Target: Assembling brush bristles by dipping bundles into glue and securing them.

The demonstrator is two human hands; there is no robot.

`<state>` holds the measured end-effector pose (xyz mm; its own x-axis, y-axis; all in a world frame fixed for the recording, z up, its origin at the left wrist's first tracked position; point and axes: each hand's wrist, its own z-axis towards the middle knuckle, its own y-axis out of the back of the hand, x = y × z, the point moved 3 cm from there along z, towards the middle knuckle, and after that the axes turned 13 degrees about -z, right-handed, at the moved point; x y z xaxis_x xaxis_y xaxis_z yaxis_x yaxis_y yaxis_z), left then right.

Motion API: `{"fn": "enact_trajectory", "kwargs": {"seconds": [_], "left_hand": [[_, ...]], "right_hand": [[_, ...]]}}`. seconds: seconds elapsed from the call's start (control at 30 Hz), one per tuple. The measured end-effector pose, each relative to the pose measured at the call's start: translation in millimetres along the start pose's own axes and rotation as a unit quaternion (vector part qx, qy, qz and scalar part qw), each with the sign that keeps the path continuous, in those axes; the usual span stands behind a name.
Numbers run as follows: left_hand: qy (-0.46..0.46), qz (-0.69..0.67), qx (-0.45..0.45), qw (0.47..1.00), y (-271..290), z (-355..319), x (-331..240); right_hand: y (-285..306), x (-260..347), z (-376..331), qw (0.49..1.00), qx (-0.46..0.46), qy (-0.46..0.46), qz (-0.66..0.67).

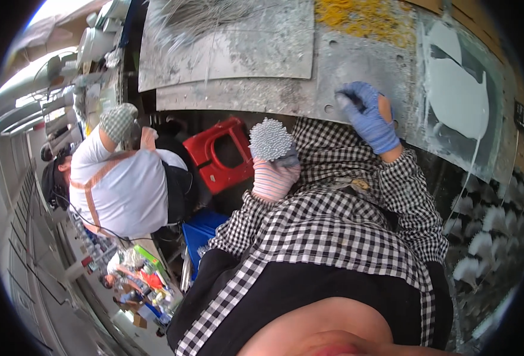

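My left hand (275, 178), in a pink-and-white striped glove with greyish fingertips, is closed around a round bundle of thin pieces with pale grey, bead-like tips (271, 139). The bundle is held in front of the table's near edge, its tips packed into a dome. My right hand (371, 118), in a blue knitted glove, is at the edge of the grey metal table (357, 74). Its fingers curl toward the thumb; whether something small is between them is hidden. A plate with a white, paste-like layer (458, 89) lies to the right of this hand.
Pale thin strands (205, 18) lie on a grey board (262, 56) at the far left of the table. Yellow bits (363, 21) cover the back. A red stool (211, 139) and blue container (199, 234) stand left. A co-worker (122, 190) sits beyond; white clusters (481, 255) are at right.
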<state>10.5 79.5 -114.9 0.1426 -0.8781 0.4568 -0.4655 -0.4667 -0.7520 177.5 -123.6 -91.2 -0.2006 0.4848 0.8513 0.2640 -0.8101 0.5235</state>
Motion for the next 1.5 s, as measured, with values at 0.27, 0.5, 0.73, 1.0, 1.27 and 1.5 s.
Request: {"fn": "enact_trajectory", "kwargs": {"seconds": [0.27,0.5,0.73,1.0,1.27,1.5], "left_hand": [[-0.138,0.178,-0.134,0.965,13.2,-0.2,-15.1],[-0.215,0.157,-0.185,0.946,3.2,6.2,-4.3],[-0.267,0.165,-0.214,0.925,-11.1,5.7,9.3],[-0.304,0.198,-0.205,0.909,-18.4,1.7,14.9],[-0.275,0.249,-0.138,0.918,-14.1,-3.6,0.5],[-0.213,0.404,-0.007,0.889,-68.0,-12.7,23.6]], "right_hand": [[-2.6,2.9,-1.7,0.999,0.003,0.011,-0.042],[-3.1,3.2,-1.1,0.998,-0.002,0.034,-0.049],[-3.4,2.0,-1.7,0.998,0.001,0.037,-0.046],[-4.3,0.9,-2.7,0.997,-0.002,0.046,-0.058],[-5.6,-4.1,-3.1,0.996,-0.012,0.064,-0.065],[10.6,16.3,8.8,0.994,-0.014,0.014,0.107]]}}
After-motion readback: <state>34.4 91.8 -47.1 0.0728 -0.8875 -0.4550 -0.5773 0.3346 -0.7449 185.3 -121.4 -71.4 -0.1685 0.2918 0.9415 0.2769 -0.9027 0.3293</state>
